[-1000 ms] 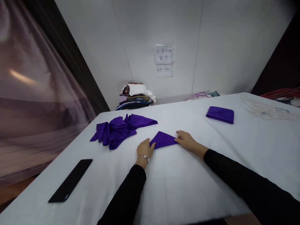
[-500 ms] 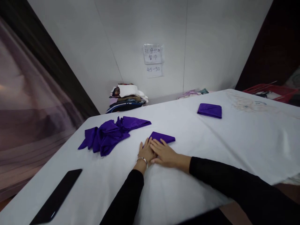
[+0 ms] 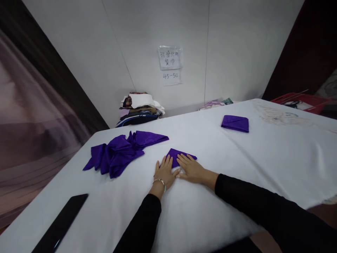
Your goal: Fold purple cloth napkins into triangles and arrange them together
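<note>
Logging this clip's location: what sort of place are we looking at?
Probably an indoor workroom for textiles, though that's a guess: a white-covered table, a stack of fabrics beyond its far edge, and handwritten sheets on the wall.

Pale panelled wall [image 3: 237, 52], handwritten signs [image 3: 170, 58]; sheer pinkish curtain [image 3: 34, 130] at left, white-covered table [image 3: 279, 151]

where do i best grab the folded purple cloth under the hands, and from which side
Probably by the pointed right tip of the folded purple cloth, pinched from the right by the right hand. The cloth lies flat, and that tip juts past the right hand's fingers, while the left hand covers most of the left end.
</note>
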### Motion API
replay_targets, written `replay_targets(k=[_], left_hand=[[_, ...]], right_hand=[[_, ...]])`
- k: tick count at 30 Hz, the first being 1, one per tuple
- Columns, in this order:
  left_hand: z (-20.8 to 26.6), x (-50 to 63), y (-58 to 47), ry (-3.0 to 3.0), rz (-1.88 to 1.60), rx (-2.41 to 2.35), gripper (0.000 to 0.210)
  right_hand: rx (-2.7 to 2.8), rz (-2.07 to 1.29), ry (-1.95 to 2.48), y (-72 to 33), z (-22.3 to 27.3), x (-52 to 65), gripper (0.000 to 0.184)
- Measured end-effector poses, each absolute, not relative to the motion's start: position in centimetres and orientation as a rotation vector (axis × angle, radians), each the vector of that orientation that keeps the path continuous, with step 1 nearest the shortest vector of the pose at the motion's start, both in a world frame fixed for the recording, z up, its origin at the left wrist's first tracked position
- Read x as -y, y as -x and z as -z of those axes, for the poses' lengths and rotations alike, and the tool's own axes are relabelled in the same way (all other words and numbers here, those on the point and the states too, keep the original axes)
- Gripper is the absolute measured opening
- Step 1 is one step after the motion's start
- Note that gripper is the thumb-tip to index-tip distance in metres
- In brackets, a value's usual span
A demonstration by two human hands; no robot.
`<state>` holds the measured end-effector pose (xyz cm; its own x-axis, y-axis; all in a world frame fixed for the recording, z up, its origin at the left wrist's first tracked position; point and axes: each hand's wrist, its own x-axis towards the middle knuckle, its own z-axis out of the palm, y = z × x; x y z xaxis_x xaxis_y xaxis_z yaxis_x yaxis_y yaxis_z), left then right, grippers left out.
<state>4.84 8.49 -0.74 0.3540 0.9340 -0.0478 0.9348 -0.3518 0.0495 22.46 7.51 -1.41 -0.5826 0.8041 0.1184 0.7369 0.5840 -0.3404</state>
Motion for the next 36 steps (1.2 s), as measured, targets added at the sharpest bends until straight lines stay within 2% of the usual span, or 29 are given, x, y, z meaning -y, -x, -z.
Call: replay_targets(k=[4, 20, 25, 29, 36], left_hand=[[0.8, -8.5, -4.8, -2.506, -0.018, -1.733, 0.072], [0.7, -6.2, -1.8, -2.407, -0.052, -1.78, 0.074], [0.5, -4.7, 1.6, -2.255, -0.031, -1.933, 0.075], [-0.3, -4.8, 1.1, -2.069, -0.16, -2.169, 0.076], [-1.6, -8.2, -7.0, -2.469, -0.247, -1.741, 0.067]], right_hand=[[2.576, -0.329, 1.312, -24.7, 1.2, -7.2, 0.079], [2.59, -0.304, 1.422, -27.9, 1.6, -6.4, 0.072], [2.607, -0.287, 1.418, -28.0, 1.9, -6.5, 0.073], [2.605, -0.278, 1.408, -28.1, 2.2, -6.6, 0.072], [2.586, -0.283, 1.406, -27.9, 2.2, -6.7, 0.073]])
